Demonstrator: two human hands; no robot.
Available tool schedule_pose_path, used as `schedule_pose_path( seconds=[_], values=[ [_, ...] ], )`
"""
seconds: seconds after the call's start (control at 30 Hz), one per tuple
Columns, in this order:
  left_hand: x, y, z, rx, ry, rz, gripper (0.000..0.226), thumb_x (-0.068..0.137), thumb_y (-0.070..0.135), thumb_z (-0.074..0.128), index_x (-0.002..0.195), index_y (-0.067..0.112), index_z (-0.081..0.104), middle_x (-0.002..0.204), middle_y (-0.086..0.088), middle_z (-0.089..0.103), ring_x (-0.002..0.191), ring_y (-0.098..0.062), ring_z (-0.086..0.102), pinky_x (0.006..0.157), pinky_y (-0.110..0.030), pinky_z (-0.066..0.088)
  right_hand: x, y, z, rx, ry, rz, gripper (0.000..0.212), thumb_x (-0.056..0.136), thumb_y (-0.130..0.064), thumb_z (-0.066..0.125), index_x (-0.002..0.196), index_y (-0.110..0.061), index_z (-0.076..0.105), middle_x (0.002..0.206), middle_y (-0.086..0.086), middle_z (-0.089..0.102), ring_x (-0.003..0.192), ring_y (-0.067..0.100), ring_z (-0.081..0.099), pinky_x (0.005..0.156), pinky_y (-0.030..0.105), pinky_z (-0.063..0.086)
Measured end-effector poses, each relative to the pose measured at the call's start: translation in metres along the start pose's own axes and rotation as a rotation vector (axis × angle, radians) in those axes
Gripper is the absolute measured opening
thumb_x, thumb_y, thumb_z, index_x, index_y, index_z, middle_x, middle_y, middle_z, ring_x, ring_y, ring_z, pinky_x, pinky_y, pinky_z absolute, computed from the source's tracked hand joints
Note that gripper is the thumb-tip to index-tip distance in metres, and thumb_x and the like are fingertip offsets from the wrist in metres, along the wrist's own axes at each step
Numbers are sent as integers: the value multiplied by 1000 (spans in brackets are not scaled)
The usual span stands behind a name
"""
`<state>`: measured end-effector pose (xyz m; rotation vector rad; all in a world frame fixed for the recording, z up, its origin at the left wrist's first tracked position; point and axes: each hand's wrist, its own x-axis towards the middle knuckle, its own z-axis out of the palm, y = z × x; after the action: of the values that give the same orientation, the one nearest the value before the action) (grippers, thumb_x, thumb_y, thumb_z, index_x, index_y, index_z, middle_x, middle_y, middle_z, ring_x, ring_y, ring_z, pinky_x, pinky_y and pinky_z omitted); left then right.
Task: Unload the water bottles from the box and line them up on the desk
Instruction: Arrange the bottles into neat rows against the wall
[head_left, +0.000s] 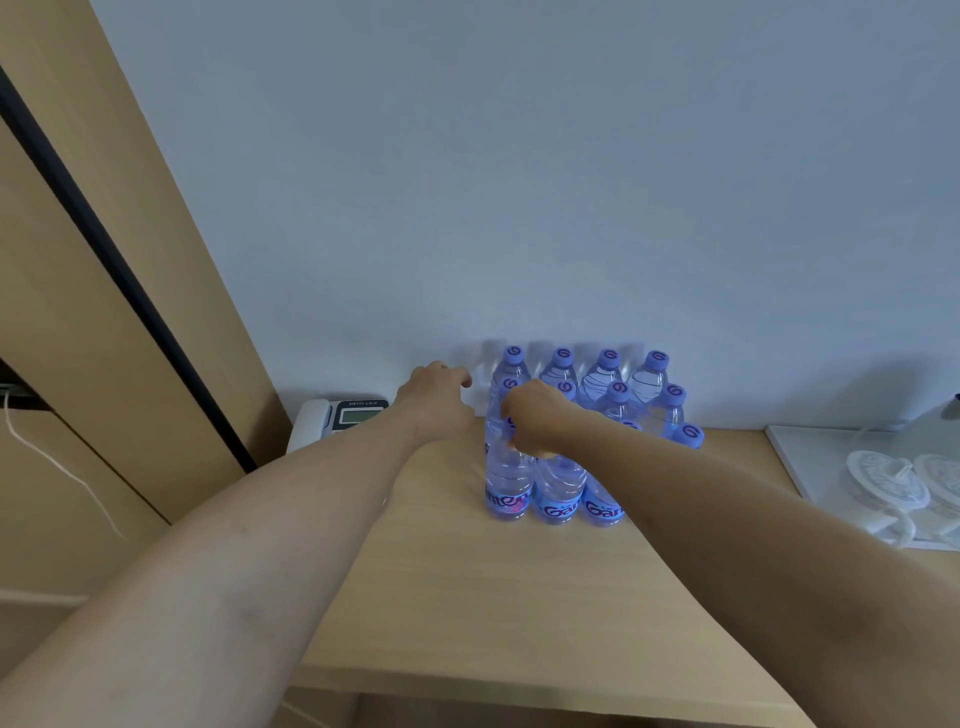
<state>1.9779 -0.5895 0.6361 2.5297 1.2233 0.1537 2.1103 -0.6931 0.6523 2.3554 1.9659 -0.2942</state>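
Observation:
Several clear water bottles (602, 374) with purple caps and blue labels stand upright in rows on the wooden desk (467, 597), against the white wall. My right hand (537, 423) is closed over the top of a front-row bottle (560, 486) and hides its cap. Just left of it stands the front left bottle (508, 480). My left hand (436, 395) hovers left of the group with its fingers loosely bent and nothing in it. A small gap separates it from the back-left bottle (511, 366). No box is in view.
A white desk phone (343, 415) sits at the desk's back left corner. A wooden cabinet (104, 312) rises on the left. On the right lies a white tray (795, 462) holding round clear lids (883, 483). The desk's front edge runs along the bottom.

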Motion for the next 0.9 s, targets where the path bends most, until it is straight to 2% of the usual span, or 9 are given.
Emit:
schedule_pose_path(
  seconds=[0.07, 0.13, 0.23, 0.37, 0.57, 0.7, 0.77, 0.83, 0.9],
  values=[
    [0, -2, 1, 1, 3, 0, 48, 84, 26, 63, 131, 22, 53, 132, -8, 49, 120, -28, 46, 95, -40, 46, 1, 0, -2, -20, -19, -36, 9, 86, -8, 59, 88, -11, 67, 85, 10, 60, 87, 30, 58, 63, 32, 44],
    [1, -3, 1, 2, 3, 1, 48, 83, 26, 63, 130, 23, 53, 131, -8, 49, 120, -28, 46, 94, -39, 46, 3, -1, -3, -25, -32, -52, 23, 85, -17, 67, 106, -10, 68, 99, 11, 64, 94, 29, 60, 69, 33, 50],
    [1, -3, 0, 0, 11, 1, 48, 83, 25, 62, 130, 23, 53, 130, -8, 49, 119, -28, 46, 94, -40, 46, 3, -2, -3, -59, 35, -4, 35, 76, -45, 75, 78, -14, 58, 73, 0, 51, 77, 24, 57, 59, 32, 44],
    [2, -6, -3, -11, 20, 1, 48, 83, 25, 62, 130, 22, 53, 131, -7, 49, 118, -27, 47, 94, -40, 47, 4, -4, 1, -33, 75, 11, 42, 76, -24, 75, 57, -15, 39, 62, 1, 40, 66, 25, 51, 47, 27, 32],
    [2, -11, -4, -20, 31, 8, 47, 85, 24, 62, 131, 21, 53, 132, -8, 48, 118, -27, 47, 94, -39, 47, 5, -4, 1, -41, 49, -27, 44, 75, -11, 75, 54, -14, 37, 58, 2, 39, 62, 25, 48, 47, 26, 32],
    [4, -12, -5, -28, 32, 22, 48, 84, 23, 62, 131, 21, 53, 131, -7, 49, 119, -27, 46, 94, -38, 46, 7, -4, 0, -56, 30, -41, 14, 76, -8, 75, 72, -7, 61, 71, 8, 56, 73, 28, 58, 52, 28, 43],
    [6, -13, -6, -31, 34, 29, 48, 84, 23, 61, 131, 21, 53, 131, -7, 49, 119, -27, 45, 93, -37, 46, 8, -3, 0, -43, 28, -34, 25, 75, -9, 76, 63, -9, 54, 65, 7, 51, 70, 28, 56, 48, 26, 39],
    [7, -13, -6, -35, 35, 32, 48, 83, 23, 61, 130, 22, 53, 130, -7, 49, 119, -27, 45, 92, -36, 45, 9, -2, -1, -38, -4, -14, 37, 73, -18, 80, 59, -10, 47, 61, 4, 45, 69, 26, 53, 48, 26, 38],
    [9, -14, -7, -40, 33, 37, 48, 82, 23, 61, 130, 22, 53, 129, -6, 49, 118, -26, 45, 90, -35, 45, 11, 0, -5, 11, -22, 17, 41, 71, -38, 81, 62, -9, 54, 62, 4, 49, 68, 20, 51, 56, 29, 44]
  ],
)
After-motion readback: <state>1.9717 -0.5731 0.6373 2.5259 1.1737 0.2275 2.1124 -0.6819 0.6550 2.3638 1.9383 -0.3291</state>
